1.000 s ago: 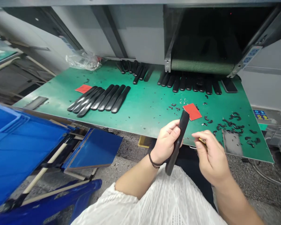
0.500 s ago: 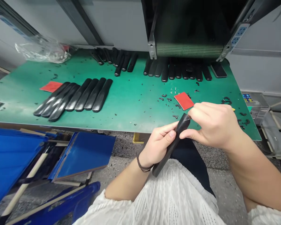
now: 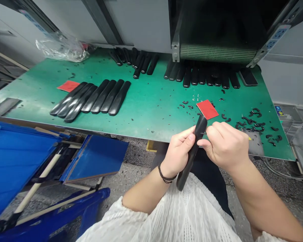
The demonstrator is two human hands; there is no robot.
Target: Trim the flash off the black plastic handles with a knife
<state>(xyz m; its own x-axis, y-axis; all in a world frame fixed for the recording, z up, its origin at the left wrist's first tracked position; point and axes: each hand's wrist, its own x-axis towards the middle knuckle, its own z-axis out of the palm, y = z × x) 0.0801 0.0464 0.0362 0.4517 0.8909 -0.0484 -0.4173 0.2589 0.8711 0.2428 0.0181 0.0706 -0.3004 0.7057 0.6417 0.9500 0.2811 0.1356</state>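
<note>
My left hand (image 3: 178, 153) is closed around a long black plastic strip (image 3: 193, 151), which stands tilted over my lap at the front edge of the green table (image 3: 151, 107). My right hand (image 3: 227, 146) is closed beside the strip's upper part, its fingertips pinched against the strip's edge. A small yellow-tipped tool (image 3: 249, 137) peeks out behind the right hand. A red card (image 3: 207, 109) lies on the table just beyond the strip's top end.
Several black strips (image 3: 91, 99) lie side by side at left, more rows (image 3: 207, 77) along the back under a dark machine opening (image 3: 217, 53). Black trimmings (image 3: 255, 122) litter the right side. Another red card (image 3: 68, 86) and a plastic bag (image 3: 62, 48) lie far left. Blue crates (image 3: 20, 164) stand lower left.
My right hand has drawn back from the strip's top end to its side, a little lower. The view has shifted slightly; the left hand keeps its grip.
</note>
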